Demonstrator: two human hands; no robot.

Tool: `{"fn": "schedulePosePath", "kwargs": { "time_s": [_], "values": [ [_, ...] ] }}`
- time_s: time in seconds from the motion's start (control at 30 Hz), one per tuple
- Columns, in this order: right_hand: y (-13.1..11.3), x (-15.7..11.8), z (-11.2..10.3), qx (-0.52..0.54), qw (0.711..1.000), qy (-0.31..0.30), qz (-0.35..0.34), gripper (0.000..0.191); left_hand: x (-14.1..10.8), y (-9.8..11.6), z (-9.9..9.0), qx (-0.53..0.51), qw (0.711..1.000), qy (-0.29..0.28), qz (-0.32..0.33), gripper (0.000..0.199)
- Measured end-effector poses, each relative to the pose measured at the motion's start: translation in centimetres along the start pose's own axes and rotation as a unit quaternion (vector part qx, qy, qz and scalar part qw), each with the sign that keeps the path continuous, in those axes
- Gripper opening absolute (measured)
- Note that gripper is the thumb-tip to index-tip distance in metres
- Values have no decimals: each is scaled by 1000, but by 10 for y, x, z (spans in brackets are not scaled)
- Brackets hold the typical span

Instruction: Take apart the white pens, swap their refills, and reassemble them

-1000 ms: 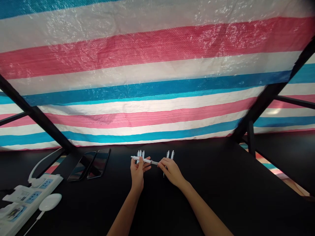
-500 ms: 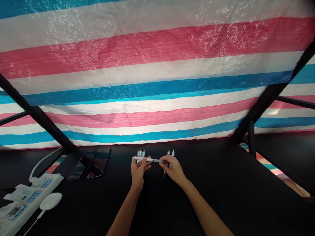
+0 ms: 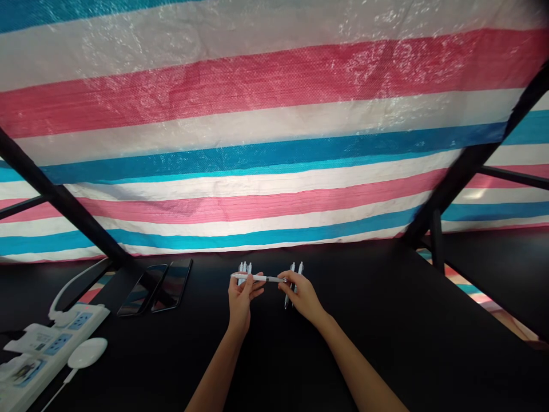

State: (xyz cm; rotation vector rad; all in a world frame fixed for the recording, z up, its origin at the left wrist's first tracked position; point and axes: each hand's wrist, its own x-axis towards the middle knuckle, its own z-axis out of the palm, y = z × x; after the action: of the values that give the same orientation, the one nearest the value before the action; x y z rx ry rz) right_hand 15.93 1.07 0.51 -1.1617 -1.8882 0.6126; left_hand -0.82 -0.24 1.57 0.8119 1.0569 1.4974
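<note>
**One white pen (image 3: 256, 278) is being held by both hands over a black table (image 3: 386, 337)**

At the far left, one white power strip (image 3: 55, 343) is lying on the table with white plugs in it, and one round white puck (image 3: 87, 352) with a white cord is resting on the strip's edge. Next to them, two black smartphones (image 3: 141, 290) (image 3: 172, 285) are lying side by side, and their screens are reflecting the room. Further right, a small group of white pens (image 3: 244, 273) is showing behind the left hand (image 3: 240, 300); it seems to be three, but I cannot count them surely. That hand is pinching the held pen's barrel between thumb and fingers. The right hand (image 3: 302, 296) is pinching the pen's narrow grey end with its thumb and forefinger. Just behind this hand, two more white pens (image 3: 295, 283) are standing close together. Above everything, a striped pink, blue and white tarpaulin (image 3: 274, 154) is hanging behind black metal bars (image 3: 64, 200).
</note>
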Motion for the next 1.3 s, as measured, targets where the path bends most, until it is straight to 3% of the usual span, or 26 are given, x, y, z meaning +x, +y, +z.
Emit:
{"fn": "schedulePosePath", "kwargs": {
  "time_s": [0.17,0.4,0.57,0.7,1.0,1.17,1.3],
  "values": [
    [0,-3,1,26,999,-4,21,31,0,-1,1,2,1000,2,0,36],
    [-6,0,-4,4,999,-48,14,33,-3,1,5,15,1000,-8,0,38],
    [-1,1,-1,16,1000,-7,6,14,-3,0,4,14,1000,-5,-6,36],
    [0,-1,-1,25,999,25,-6,22,-2,1,3,13,1000,-4,-1,35],
    [-3,0,-5,7,999,-39,5,27,-2,0,3,16,1000,-5,-1,35],
    [-1,1,-5,18,1000,-8,11,14,0,-1,1,7,1000,5,-1,33],
    [1,1,-6,21,1000,13,10,14,5,0,-4,-12,999,40,2,31]
  ]
}}
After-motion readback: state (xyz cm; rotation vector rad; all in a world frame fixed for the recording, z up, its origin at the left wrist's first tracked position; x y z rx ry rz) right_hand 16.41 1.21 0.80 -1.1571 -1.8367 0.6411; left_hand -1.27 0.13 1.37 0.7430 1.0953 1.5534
